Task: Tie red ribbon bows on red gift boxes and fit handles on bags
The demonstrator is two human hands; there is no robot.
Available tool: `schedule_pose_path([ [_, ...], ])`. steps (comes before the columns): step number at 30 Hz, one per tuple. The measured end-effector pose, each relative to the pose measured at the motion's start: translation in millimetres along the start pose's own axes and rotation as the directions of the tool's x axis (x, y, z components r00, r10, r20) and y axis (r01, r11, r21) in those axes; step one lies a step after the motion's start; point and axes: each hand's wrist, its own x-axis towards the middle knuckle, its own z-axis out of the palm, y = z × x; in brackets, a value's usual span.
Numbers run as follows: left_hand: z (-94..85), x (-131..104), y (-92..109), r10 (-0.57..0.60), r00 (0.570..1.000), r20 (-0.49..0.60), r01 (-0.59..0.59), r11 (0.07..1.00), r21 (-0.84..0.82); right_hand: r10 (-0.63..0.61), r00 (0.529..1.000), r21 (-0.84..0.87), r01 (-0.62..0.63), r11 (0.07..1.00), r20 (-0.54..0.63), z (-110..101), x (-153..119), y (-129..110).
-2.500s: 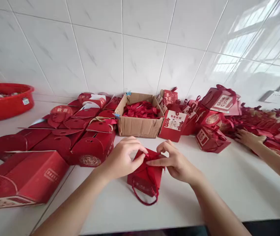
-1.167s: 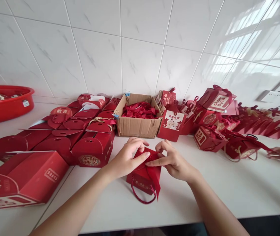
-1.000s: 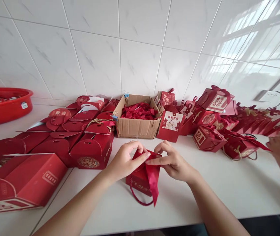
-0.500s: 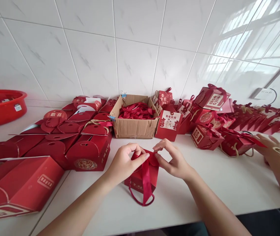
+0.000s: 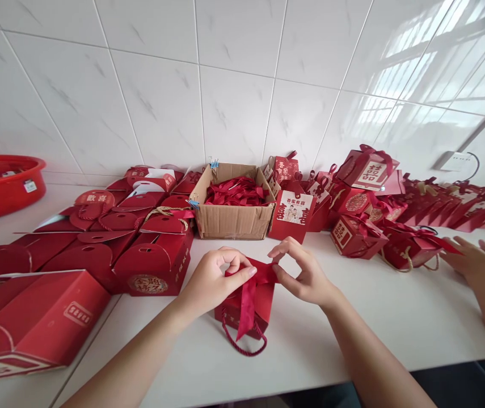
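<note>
Right hand (image 5: pixel 313 280) is sitting farther out than a moment ago

Thumb and forefinger are pinching the ribbon (image 5: pixel 247 306), apparently a loop; the left hand (image 5: pixel 212 281), fingers curled, is pressing its thumb over it. Between the hands, the red box (image 5: pixel 263 306) is standing on the desk (image 5: pixel 310 357).

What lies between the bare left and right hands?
In the head view: a small red paper box with a twisted red cord handle, and a glossy red ribbon draped over it.
</note>
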Motion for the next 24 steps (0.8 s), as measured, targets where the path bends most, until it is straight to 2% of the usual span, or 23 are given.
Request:
schedule_pose_path([
  [10,-0.6,1.1,-3.1,0.027,1.000,0.014,-0.026,0.999,-0.025,-0.005,1.000,-0.026,0.005,1.000,-0.008,-5.1,0.0,1.9],
  [18,-3.9,1.9,-3.9,0.038,0.999,0.015,-0.038,0.999,-0.002,-0.026,0.999,-0.109,0.023,0.994,-0.024,-11.3,1.2,5.0],
  [24,-7.6,3.1,-3.9,0.013,1.000,-0.014,-0.012,1.000,0.023,-0.053,0.998,-0.151,0.046,0.988,-0.042,-14.1,0.7,7.5],
])
